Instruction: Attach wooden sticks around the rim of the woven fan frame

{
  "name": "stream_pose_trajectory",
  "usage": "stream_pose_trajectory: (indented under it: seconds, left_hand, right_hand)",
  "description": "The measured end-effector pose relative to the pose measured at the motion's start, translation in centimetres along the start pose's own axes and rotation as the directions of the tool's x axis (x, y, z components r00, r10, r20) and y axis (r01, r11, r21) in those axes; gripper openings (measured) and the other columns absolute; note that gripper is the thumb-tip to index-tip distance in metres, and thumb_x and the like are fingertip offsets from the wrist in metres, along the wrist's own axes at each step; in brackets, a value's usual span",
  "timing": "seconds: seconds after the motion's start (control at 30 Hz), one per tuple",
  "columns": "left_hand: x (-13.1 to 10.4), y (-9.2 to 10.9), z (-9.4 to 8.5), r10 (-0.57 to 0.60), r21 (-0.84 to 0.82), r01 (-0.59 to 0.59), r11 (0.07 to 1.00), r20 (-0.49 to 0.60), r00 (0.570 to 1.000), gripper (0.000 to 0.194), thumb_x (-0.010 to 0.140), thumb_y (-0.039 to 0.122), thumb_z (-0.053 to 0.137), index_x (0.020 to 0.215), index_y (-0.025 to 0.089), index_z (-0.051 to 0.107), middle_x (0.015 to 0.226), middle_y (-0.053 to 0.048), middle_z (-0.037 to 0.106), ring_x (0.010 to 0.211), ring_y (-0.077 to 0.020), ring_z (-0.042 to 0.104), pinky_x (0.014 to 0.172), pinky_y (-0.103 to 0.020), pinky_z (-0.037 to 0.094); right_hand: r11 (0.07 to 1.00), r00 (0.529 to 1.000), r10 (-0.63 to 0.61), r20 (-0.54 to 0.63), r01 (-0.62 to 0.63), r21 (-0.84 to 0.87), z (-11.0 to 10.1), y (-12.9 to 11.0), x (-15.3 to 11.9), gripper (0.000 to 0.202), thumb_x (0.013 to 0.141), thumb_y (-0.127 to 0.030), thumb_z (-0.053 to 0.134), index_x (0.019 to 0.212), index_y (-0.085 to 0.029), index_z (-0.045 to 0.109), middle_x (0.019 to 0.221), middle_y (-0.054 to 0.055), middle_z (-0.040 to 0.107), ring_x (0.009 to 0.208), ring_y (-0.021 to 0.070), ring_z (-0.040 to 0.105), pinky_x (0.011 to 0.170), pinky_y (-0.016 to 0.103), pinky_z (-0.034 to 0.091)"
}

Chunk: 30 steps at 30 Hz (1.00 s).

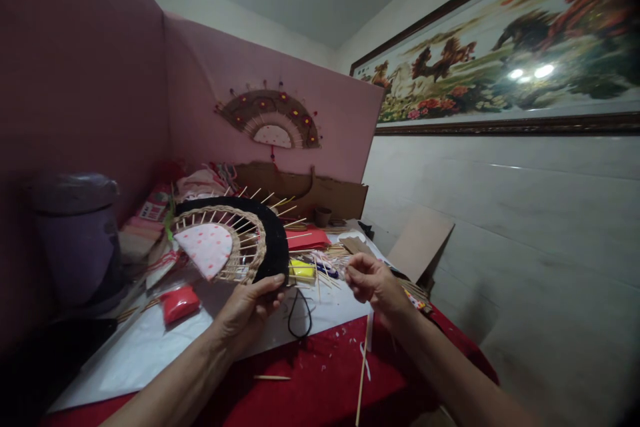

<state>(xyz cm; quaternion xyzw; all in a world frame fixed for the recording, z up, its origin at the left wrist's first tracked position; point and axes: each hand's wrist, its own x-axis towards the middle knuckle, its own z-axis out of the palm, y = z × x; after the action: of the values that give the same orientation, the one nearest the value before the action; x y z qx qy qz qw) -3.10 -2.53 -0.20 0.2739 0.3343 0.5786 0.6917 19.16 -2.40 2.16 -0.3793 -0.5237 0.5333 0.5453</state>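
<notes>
My left hand (257, 307) grips the lower right edge of a handmade fan (276, 240), thumb on top of its black outer band. The fan has thin wooden sticks poking out past the band, a woven twine ring, and a white half-round centre with pink dots. A black cord (300, 335) hangs in a loop below the fan, just right of my left hand. To the right, apart from the fan, my right hand (373, 283) is raised with its fingertips pinched together. Whatever may be between those fingertips is too small to make out.
A red packet (179, 305) lies on white paper at the left, near a lidded purple bin (77, 240). Behind my hands are a yellow packet (303, 269), red paper (306, 237) and loose sticks. A finished-looking fan (273, 117) hangs on the pink board.
</notes>
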Motion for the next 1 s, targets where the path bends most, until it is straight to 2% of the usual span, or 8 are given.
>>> stream_pose_trajectory:
  seconds: [0.1, 0.2, 0.3, 0.37, 0.43, 0.6, 0.73, 1.0]
  left_hand:
    - [0.0, 0.1, 0.0, -0.011, 0.013, 0.011, 1.0, 0.002, 1.0, 0.009, 0.059, 0.006, 0.07, 0.063, 0.006, 0.063, 0.054, -0.003, 0.06, 0.043, -0.0055, 0.052, 0.039, -0.012, 0.043]
    - [0.0, 0.1, 0.1, -0.005, 0.01, 0.005, 1.0, 0.012, 1.0, 0.008, 0.059, 0.005, 0.07, 0.064, 0.006, 0.063, 0.054, -0.003, 0.06, 0.043, -0.006, 0.053, 0.038, -0.012, 0.043]
    - [0.1, 0.1, 0.0, 0.008, 0.004, -0.008, 1.0, 0.01, 1.0, 0.008, 0.06, 0.003, 0.068, 0.065, 0.007, 0.063, 0.056, -0.004, 0.061, 0.044, -0.0067, 0.054, 0.039, -0.013, 0.044]
    - [0.1, 0.0, 0.0, 0.012, 0.002, -0.012, 1.0, -0.004, 1.0, 0.007, 0.062, 0.002, 0.066, 0.065, 0.007, 0.063, 0.057, -0.004, 0.061, 0.045, -0.0069, 0.054, 0.04, -0.013, 0.045]
    - [0.1, 0.0, 0.1, 0.018, 0.001, -0.018, 1.0, -0.016, 1.0, 0.007, 0.062, 0.0, 0.064, 0.064, 0.007, 0.062, 0.058, -0.004, 0.061, 0.045, -0.0071, 0.055, 0.04, -0.014, 0.045]
    - [0.0, 0.1, 0.1, 0.009, 0.007, -0.009, 1.0, -0.019, 1.0, 0.006, 0.064, 0.0, 0.063, 0.066, 0.006, 0.062, 0.059, -0.004, 0.06, 0.046, -0.0066, 0.054, 0.039, -0.014, 0.044]
    - [-0.2, 0.2, 0.2, 0.015, 0.018, -0.014, 1.0, -0.031, 0.999, 0.006, 0.065, 0.0, 0.062, 0.066, 0.006, 0.062, 0.059, -0.004, 0.06, 0.046, -0.007, 0.055, 0.041, -0.014, 0.046]
    - [-0.2, 0.3, 0.4, 0.023, -0.001, -0.023, 1.0, -0.046, 0.999, 0.008, 0.064, -0.001, 0.062, 0.065, 0.007, 0.062, 0.058, -0.004, 0.061, 0.045, -0.0074, 0.055, 0.04, -0.015, 0.047]
  right_hand:
    - [0.998, 0.985, -0.054, -0.162, 0.056, 0.01, -2.4, -1.4, -1.0, 0.025, 0.059, -0.03, 0.073, 0.07, -0.018, 0.054, 0.056, -0.004, 0.054, 0.04, 0.004, 0.039, 0.036, 0.016, 0.024]
    - [0.994, 0.91, -0.098, -0.403, 0.106, -0.002, -5.8, -2.6, -1.7, 0.029, 0.056, -0.032, 0.073, 0.075, -0.02, 0.055, 0.057, -0.004, 0.053, 0.04, 0.0056, 0.041, 0.038, 0.019, 0.031]
    - [0.974, 0.797, -0.202, -0.569, 0.105, -0.2, -9.6, -3.2, -1.9, 0.026, 0.06, -0.039, 0.066, 0.07, -0.018, 0.055, 0.053, -0.003, 0.051, 0.038, 0.0058, 0.038, 0.035, 0.019, 0.024]
    - [0.914, 0.758, -0.289, -0.585, 0.037, -0.404, -11.6, -3.0, -1.8, 0.026, 0.064, -0.043, 0.059, 0.068, -0.017, 0.055, 0.051, -0.002, 0.05, 0.039, 0.0079, 0.04, 0.037, 0.02, 0.026]
    - [0.782, 0.775, -0.347, -0.527, -0.071, -0.62, -13.0, -2.3, -1.5, 0.023, 0.061, -0.036, 0.061, 0.072, -0.017, 0.057, 0.06, 0.003, 0.058, 0.047, 0.0127, 0.049, 0.04, 0.023, 0.033]
    - [0.337, 0.949, -0.229, -0.219, -0.134, -0.932, -12.9, 0.3, -0.6, 0.033, 0.068, -0.039, 0.056, 0.093, -0.018, 0.062, 0.097, 0.01, 0.063, 0.086, 0.022, 0.059, 0.072, 0.031, 0.043]
    - [0.064, 0.972, -0.131, -0.193, -0.186, -0.98, -11.6, 1.5, 0.0, 0.044, 0.068, -0.04, 0.057, 0.106, -0.017, 0.058, 0.109, 0.012, 0.06, 0.099, 0.0266, 0.054, 0.081, 0.033, 0.038]
    - [0.113, 0.981, -0.099, -0.167, -0.156, -0.981, -11.9, 1.9, 1.0, 0.029, 0.068, -0.025, 0.054, 0.095, -0.016, 0.061, 0.098, 0.009, 0.063, 0.092, 0.0218, 0.057, 0.077, 0.028, 0.039]
